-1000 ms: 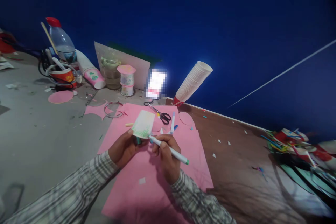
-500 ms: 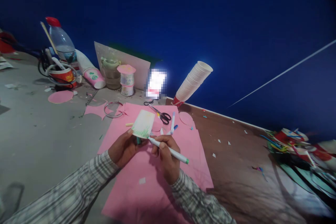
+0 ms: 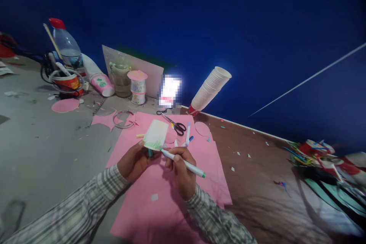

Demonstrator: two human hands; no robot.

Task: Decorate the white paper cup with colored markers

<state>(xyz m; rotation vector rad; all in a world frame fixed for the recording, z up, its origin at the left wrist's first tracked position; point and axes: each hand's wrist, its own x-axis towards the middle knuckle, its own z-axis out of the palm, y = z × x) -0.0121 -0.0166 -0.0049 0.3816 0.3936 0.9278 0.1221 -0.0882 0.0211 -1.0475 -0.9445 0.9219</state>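
A white paper cup (image 3: 156, 134) with green strokes along its lower rim and faint yellow higher up is held by my left hand (image 3: 134, 164). A small green marker cap (image 3: 150, 153) shows just below the cup, by the left fingers. My right hand (image 3: 182, 169) grips a white marker (image 3: 187, 166) with a green end, its tip at the cup's lower right edge. Both hands are over pink paper (image 3: 171, 213). Behind the cup lie black-handled scissors (image 3: 179, 127) and another marker (image 3: 188, 133).
At the back stand a leaning stack of cups (image 3: 211, 88), a decorated pink-topped cup piece (image 3: 138, 87), a glass jar (image 3: 120, 80) and a bottle (image 3: 67, 45). A metal ring (image 3: 123, 119) lies left of the paper. Craft scraps (image 3: 317, 154) are piled at far right.
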